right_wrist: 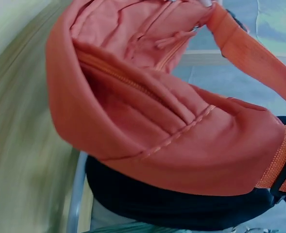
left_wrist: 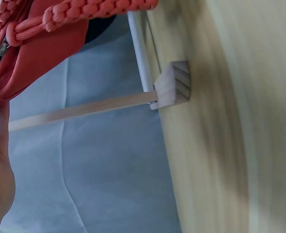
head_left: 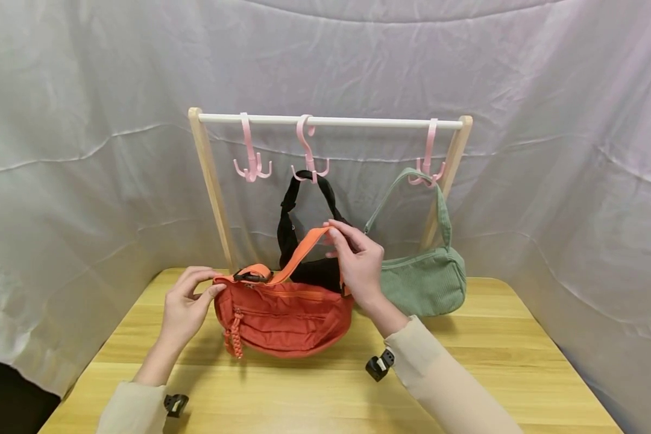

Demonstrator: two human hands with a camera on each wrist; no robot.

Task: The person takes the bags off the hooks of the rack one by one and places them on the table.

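Observation:
A red sling bag (head_left: 293, 328) with an orange strap (head_left: 302, 248) is held up over the table in front of the rack. My left hand (head_left: 187, 301) pinches its left end, thumb in front, near the black buckle (head_left: 253, 276). With thumb and fingers, my right hand (head_left: 360, 262) grips the raised top of the strap. A braided red zipper pull (head_left: 235, 337) dangles at the bag's left; the left wrist view shows the braid (left_wrist: 94, 10) close up. Seen from the right wrist, the bag's front pocket (right_wrist: 133, 104) gapes a little.
A rack with a white rod (head_left: 358, 122) and wooden legs (head_left: 213, 187) stands behind. From its middle pink hook (head_left: 308, 150) hangs a black bag (head_left: 317, 272), partly hidden; a green corduroy bag (head_left: 425, 283) hangs from the right one. The left pink hook (head_left: 249, 157) is bare.

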